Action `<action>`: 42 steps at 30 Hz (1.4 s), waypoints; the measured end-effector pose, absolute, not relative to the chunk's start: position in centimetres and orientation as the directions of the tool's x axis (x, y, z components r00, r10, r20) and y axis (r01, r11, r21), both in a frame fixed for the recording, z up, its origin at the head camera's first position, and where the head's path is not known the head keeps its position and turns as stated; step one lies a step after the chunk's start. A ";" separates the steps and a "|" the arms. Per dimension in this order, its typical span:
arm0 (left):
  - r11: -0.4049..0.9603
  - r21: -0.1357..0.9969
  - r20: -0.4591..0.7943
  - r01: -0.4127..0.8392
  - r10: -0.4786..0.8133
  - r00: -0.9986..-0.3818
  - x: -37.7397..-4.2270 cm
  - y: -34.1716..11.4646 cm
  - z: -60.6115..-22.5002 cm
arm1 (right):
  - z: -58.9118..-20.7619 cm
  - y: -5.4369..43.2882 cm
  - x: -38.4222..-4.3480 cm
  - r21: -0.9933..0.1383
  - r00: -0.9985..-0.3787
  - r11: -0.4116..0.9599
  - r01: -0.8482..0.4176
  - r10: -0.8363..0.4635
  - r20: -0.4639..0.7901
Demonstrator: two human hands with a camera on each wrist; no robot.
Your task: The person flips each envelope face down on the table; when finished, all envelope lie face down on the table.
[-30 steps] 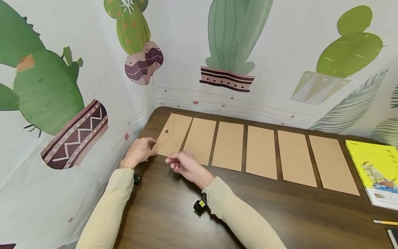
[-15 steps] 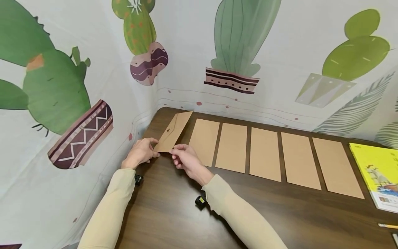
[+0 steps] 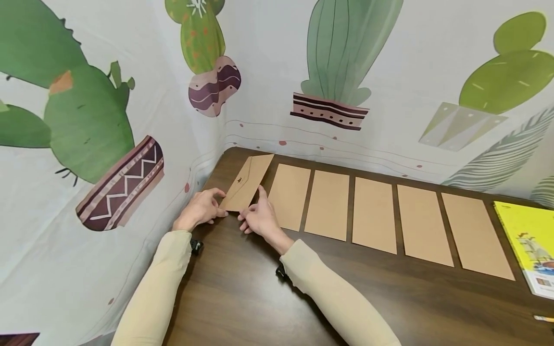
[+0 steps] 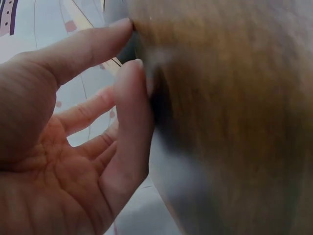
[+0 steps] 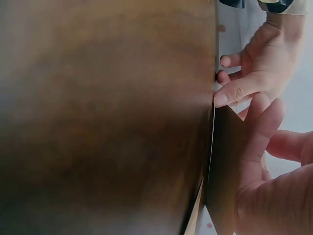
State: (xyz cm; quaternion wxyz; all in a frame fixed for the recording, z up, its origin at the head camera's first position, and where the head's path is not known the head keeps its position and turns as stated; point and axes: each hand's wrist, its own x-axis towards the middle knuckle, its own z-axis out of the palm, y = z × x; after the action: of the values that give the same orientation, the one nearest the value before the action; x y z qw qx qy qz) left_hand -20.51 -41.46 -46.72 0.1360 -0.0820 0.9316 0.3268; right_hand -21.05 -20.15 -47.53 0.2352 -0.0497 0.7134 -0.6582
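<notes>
A brown kraft envelope (image 3: 250, 185) with a pointed flap and a small dark crown print leans at the table's far left corner, its right side raised. My left hand (image 3: 202, 208) holds its near left corner, thumb at the near edge and a finger along the left edge. At the near right corner, my right hand (image 3: 261, 217) grips it with the thumb and bent fingers, while the index finger points up along the right edge. In the right wrist view the envelope's shaded underside (image 5: 226, 152) shows between both hands.
Several flat brown envelopes (image 3: 326, 205) lie in a row to the right on the dark wooden table (image 3: 242, 288). Beyond them is a yellow book (image 3: 525, 240), with a pencil (image 3: 543, 318) nearer. A cactus-print cloth (image 3: 268, 72) hangs behind and at the left.
The leftmost envelope lay flat a second ago; its right side has since tilted up. My right hand has taken hold of its near right corner and straightened the index finger. The left hand stays put.
</notes>
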 end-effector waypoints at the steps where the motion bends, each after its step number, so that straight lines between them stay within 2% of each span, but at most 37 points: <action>1: 0.769 0.594 -0.308 -0.237 -0.055 -0.950 -20.6 -41.5 -46.8 | -47.5 -20.0 -21.0 -0.963 -0.882 0.117 0.242 -0.386 -0.268; 8: 0.670 0.712 -0.336 -0.212 0.059 -0.940 -21.0 -42.4 -47.3 | -46.8 -19.1 -20.9 -0.966 -0.871 0.080 0.247 -0.418 -0.257; 17: 0.640 0.746 -0.335 -0.185 0.121 -0.934 -20.7 -42.0 -47.3 | -46.4 -17.5 -21.1 -0.964 -0.870 0.130 0.230 -0.417 -0.264; 25: 0.692 0.705 -0.309 -0.153 0.106 -0.945 -20.5 -40.5 -47.0 | -45.9 -17.0 -20.9 -0.969 -0.892 0.207 0.136 -0.400 -0.211; 36: 0.798 0.593 -0.144 0.105 0.233 -0.962 -19.9 -38.8 -47.7 | -44.3 -18.0 -20.0 -0.951 -0.900 0.309 -0.006 -0.417 -0.130; 38: 0.780 0.610 -0.138 0.139 0.277 -0.951 -19.8 -38.8 -47.7 | -44.1 -18.3 -19.8 -0.946 -0.899 0.323 -0.023 -0.420 -0.122; 42: 0.685 0.722 -0.202 0.097 0.343 -0.918 -19.7 -39.6 -47.0 | -43.9 -18.8 -19.7 -0.940 -0.902 0.336 -0.062 -0.423 -0.091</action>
State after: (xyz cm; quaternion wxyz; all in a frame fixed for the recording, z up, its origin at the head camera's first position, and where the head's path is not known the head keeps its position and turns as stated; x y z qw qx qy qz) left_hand -19.68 -39.61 -47.05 0.1626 0.1217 0.9035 0.3775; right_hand -19.70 -18.80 -43.86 0.1621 -0.1513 0.8010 -0.5562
